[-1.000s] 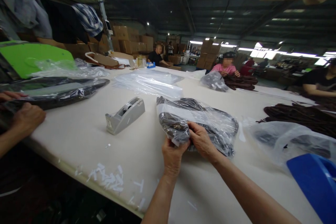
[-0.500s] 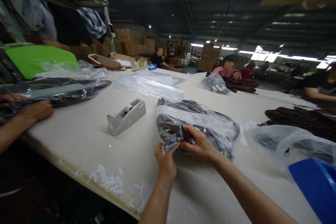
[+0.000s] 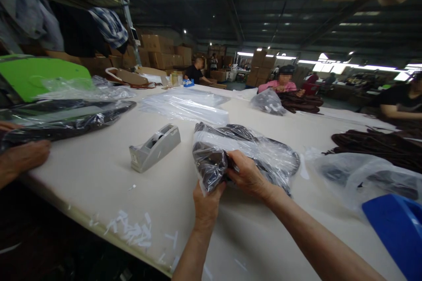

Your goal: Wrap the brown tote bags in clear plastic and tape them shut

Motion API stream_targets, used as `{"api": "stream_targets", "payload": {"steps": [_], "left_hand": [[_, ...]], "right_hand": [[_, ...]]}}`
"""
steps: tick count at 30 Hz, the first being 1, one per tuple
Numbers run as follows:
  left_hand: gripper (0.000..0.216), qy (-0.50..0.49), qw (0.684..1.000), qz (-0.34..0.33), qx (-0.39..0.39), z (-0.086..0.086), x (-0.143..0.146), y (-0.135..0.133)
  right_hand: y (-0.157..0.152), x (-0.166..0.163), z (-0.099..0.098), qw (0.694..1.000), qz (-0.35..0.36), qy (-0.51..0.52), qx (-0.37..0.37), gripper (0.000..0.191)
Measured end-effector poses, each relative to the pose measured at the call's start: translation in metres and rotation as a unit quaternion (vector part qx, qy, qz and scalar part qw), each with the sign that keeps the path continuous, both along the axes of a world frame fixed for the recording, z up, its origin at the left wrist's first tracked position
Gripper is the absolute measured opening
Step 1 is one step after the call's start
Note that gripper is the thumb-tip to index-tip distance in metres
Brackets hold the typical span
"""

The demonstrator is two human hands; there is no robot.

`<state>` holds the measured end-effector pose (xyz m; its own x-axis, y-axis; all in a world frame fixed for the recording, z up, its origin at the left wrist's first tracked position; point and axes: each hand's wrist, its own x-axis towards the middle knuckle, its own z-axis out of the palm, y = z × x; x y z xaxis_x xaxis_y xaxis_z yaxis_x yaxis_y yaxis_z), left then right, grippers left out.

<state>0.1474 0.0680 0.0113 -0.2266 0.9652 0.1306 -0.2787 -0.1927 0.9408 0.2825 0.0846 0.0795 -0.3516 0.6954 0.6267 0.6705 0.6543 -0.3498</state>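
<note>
A clear plastic bag with a dark, strap-like item inside lies on the pale table in front of me. My left hand is closed on the bag's near left corner, its fingers partly hidden beneath the plastic. With the fingers bent, my right hand grips the near edge of the same bag, close beside the left. Between the hands the plastic is bunched, and I cannot make out the fold there. To the left of the bag stands a grey tape dispenser.
At the left, a co-worker's hands hold another bagged dark item. Flat plastic bags lie beyond the dispenser. White scraps are near the front edge. On the right are dark brown straps and a blue holder.
The plastic at the bag's left corner is tucked differently, and my right hand has moved slightly up and left. The co-worker's hand at the left has shifted further left and down.
</note>
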Motion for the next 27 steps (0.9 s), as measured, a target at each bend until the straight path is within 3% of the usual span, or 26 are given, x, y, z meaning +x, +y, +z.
{"api": "stream_targets", "payload": {"steps": [6,10,16,22,27], "left_hand": [[0.034,-0.031,0.992,0.125,-0.005,0.012,0.013,0.013],[0.033,-0.031,0.987,0.160,-0.015,0.006,0.017,0.018],[0.031,-0.033,0.993,0.108,-0.025,-0.005,-0.003,0.005],[0.030,-0.223,0.972,0.037,-0.063,0.001,-0.010,0.010],[0.034,-0.236,0.968,0.049,-0.071,0.004,-0.009,0.011]], "right_hand": [[0.005,-0.012,-0.005,0.995,-0.024,-0.015,0.101,0.020],[0.009,-0.019,-0.014,0.989,-0.031,-0.028,0.139,0.019],[0.013,-0.014,-0.014,0.998,-0.011,0.003,0.054,0.017],[0.015,-0.017,-0.009,1.000,-0.004,0.003,0.006,0.015],[0.006,-0.016,-0.010,0.995,0.002,0.042,-0.089,0.013]]}}
